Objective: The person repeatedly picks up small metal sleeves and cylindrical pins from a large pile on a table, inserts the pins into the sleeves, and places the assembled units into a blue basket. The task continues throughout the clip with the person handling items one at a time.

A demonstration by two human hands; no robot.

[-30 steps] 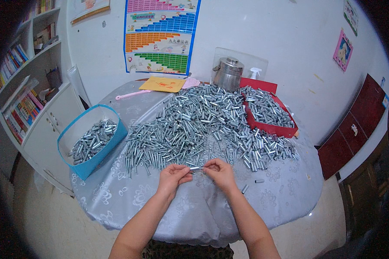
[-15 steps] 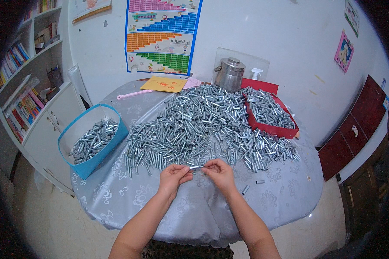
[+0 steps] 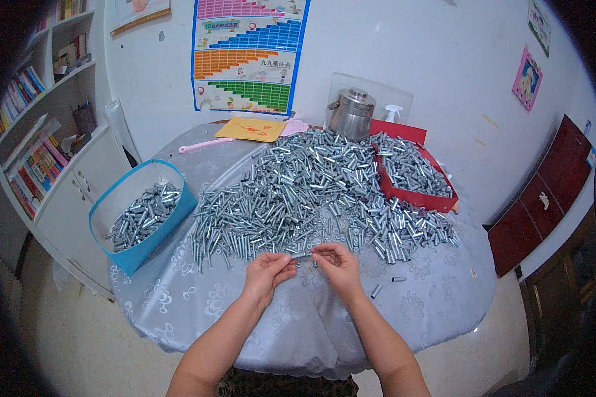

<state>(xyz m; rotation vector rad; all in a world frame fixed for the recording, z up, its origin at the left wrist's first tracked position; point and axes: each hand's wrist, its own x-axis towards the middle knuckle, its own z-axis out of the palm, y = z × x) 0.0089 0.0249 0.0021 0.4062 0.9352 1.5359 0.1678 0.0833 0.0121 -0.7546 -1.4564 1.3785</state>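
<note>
Between my two hands a small silver expansion bolt lies almost level, just above the near edge of the metal pile. My left hand pinches its left end between thumb and fingers. At its right end the thumb and fingertips of my right hand are closed on it; the fingers partly hide that end. Long thin bolts are heaped beyond my left hand. Short metal sleeves lie heaped to the right, with small nuts and washers in between. Two loose sleeves rest right of my right hand.
At the left stands a blue-rimmed fabric bin partly filled with metal pieces. A red box of sleeves sits at the right. Behind the pile are a steel pot, a yellow envelope and a pink wand-like strip. A patterned grey cloth covers the table.
Both hands stay nearly in place, keeping hold of the expansion bolt. It has turned slightly between the fingertips, and my right hand has shifted a touch.
</note>
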